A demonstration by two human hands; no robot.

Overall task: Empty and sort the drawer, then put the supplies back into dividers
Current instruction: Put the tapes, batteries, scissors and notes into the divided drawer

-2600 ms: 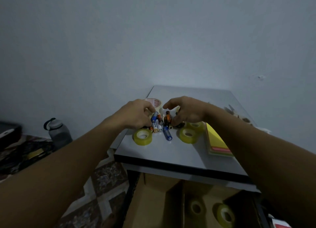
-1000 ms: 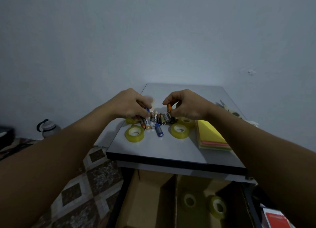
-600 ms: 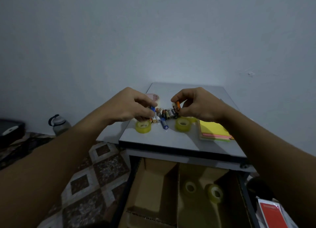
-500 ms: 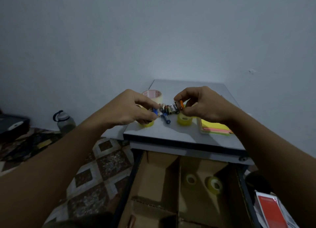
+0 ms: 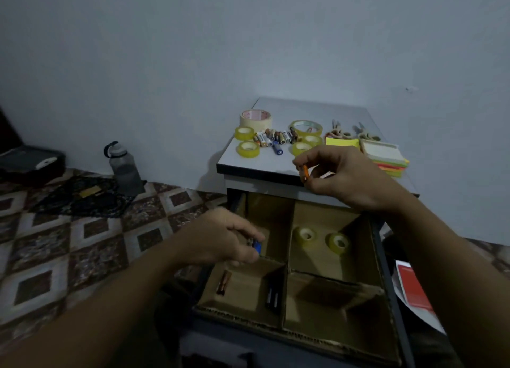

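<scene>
**Left hand** point(image 5: 229, 238): fingers curled round a blue battery point(image 5: 258, 246), held low over the open drawer point(image 5: 242, 318), just above the cardboard divider point(image 5: 273, 260) between the two left compartments. It is probably about to drop the battery in with its kind.

**Right hand** point(image 5: 347, 180): pinches an orange battery point(image 5: 305, 173) between thumb and fingertips, in the air at the front edge of the counter point(image 5: 248, 166), apparently next in line. The hands are well apart.

**Drawer compartments:**
- Near left: a copper-coloured battery point(image 5: 223, 283) and a dark pair point(image 5: 271, 296), lying flat and apart from each other.
- Far right: two yellow tape rolls point(image 5: 305, 233), side by side.
- Far left: partly hidden by the left hand, so its contents cannot be told.
- Near right: in shadow, with nothing made out.

**Counter:**
- A row of loose batteries point(image 5: 276, 139), with small tape rolls point(image 5: 248, 148) on either side.
- A wide masking tape point(image 5: 255, 117) behind them.
- Scissors point(image 5: 339, 131) and sticky notes point(image 5: 386, 157) to the right.
- The supplies are grouped by kind, so they are probably waiting to go back; most of the refilling is not yet done.
</scene>
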